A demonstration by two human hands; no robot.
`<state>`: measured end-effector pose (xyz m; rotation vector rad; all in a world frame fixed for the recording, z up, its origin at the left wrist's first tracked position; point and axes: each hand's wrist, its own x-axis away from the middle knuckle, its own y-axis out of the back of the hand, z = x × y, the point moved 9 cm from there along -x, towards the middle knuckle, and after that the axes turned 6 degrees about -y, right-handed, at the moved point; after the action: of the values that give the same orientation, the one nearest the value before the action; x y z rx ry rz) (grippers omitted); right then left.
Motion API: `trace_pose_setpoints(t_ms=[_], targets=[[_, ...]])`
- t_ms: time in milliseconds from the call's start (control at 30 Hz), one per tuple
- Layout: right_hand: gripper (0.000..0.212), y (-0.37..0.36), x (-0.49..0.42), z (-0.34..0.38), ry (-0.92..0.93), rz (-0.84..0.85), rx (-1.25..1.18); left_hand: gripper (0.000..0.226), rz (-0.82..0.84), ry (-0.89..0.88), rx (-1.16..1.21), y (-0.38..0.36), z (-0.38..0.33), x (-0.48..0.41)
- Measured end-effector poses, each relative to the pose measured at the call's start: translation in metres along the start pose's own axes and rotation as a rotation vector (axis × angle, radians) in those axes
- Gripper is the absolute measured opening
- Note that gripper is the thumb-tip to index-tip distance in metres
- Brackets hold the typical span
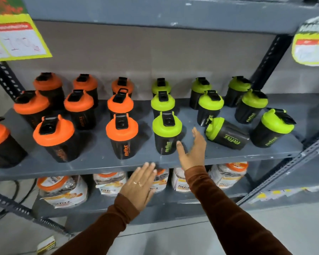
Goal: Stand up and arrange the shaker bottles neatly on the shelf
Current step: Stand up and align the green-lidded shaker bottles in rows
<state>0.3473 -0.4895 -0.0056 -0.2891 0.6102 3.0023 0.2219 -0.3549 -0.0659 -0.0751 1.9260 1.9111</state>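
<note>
1. Grey metal shelf carries black shaker bottles in rows: orange-lidded ones on the left half, green-lidded ones on the right half.
2. All stand upright except one: the fallen green-lidded bottle lies on its side near the front right, lid toward the left, between two upright green bottles.
3. Right hand is over the shelf front, palm facing left, fingers straight and together, thumb apart; it holds nothing. It sits between the front green bottle and the fallen one, close to the former; contact cannot be told.
4. Left hand is below the shelf's front edge, back of hand up, fingers extended, close together, empty. Rings visible on it.
5. Brown sleeves cover both arms.
6. Lower shelf holds orange-lidded jars.
7. Yellow price signs hang at upper left and upper right.
</note>
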Motion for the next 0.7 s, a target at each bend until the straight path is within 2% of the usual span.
trace_pose_setpoints(t_ms=[67,167,233,333,400,500,600,700], targets=[[0.053,0.025,-0.011,0.016,0.171,-0.104,0.191,0.045,0.001,-0.103,-0.021,0.0,-0.023,-0.027],[0.055,0.052,-0.029,0.028,0.364,-0.259,0.498,0.044,0.022,-0.131,0.015,-0.004,-0.047,-0.066],[0.066,0.063,-0.047,0.022,0.34,-0.301,0.684,0.05,0.048,-0.1,0.019,-0.008,-0.059,-0.092],[0.086,0.077,-0.071,0.001,0.156,-0.258,0.845,0.057,0.111,-0.017,0.023,-0.021,-0.069,-0.122],[0.081,0.084,-0.084,-0.024,0.012,-0.159,0.892,0.061,0.149,0.084,0.067,-0.032,-0.065,-0.132],[0.066,0.091,-0.091,-0.04,0.06,-0.158,0.968,0.062,0.155,0.182,0.067,-0.043,-0.061,-0.136],[0.083,0.092,-0.09,-0.041,0.168,-0.161,0.968,0.061,0.079,0.196,0.013,-0.037,-0.063,-0.138],[0.092,0.098,-0.084,-0.039,0.174,-0.104,0.705,0.06,0.031,0.207,-0.047,-0.035,-0.062,-0.137]])
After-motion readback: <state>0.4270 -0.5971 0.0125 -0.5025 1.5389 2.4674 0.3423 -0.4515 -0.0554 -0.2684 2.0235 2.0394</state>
